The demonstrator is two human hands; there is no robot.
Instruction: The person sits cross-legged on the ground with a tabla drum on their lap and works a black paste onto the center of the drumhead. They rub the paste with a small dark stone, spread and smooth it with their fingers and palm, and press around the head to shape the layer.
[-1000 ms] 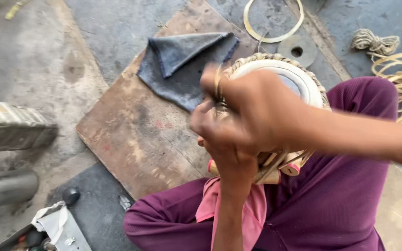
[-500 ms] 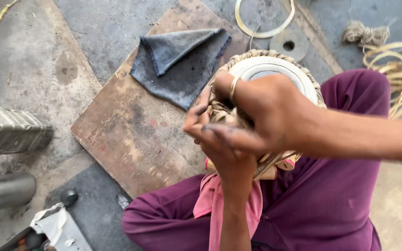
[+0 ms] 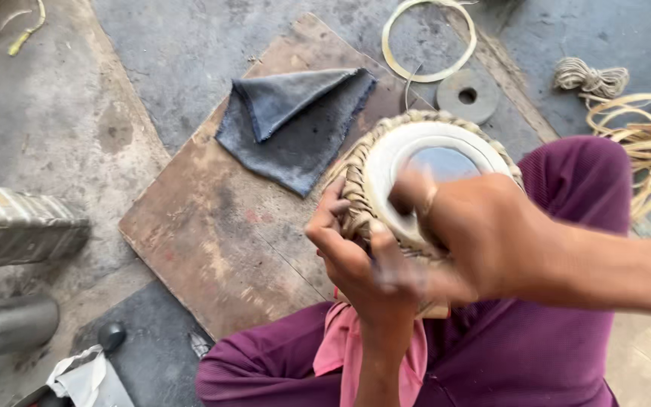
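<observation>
A small hand drum [image 3: 446, 154] with a white skin, a dark centre patch and a braided leather rim rests in my lap on purple trousers [image 3: 582, 188]. My left hand [image 3: 352, 256] grips the braided rim on the drum's near left side. My right hand [image 3: 484, 237] lies over the near edge of the drumhead, blurred, with a ring on one finger. Whether it holds anything is hidden. A pink cloth [image 3: 340, 354] hangs below the drum.
A folded grey cloth [image 3: 295, 124] lies on a worn wooden board [image 3: 220, 241]. Beyond are a pale ring of strap [image 3: 429, 41], a metal disc [image 3: 467, 96], a rope bundle [image 3: 589, 77] and cane strips [image 3: 646, 147]. Metal cylinders [image 3: 9, 324] lie at left.
My right hand has slid from the drum's left rim toward me, baring more of the white drumhead. The left hand keeps its grip on the braid. The view has shifted slightly.
</observation>
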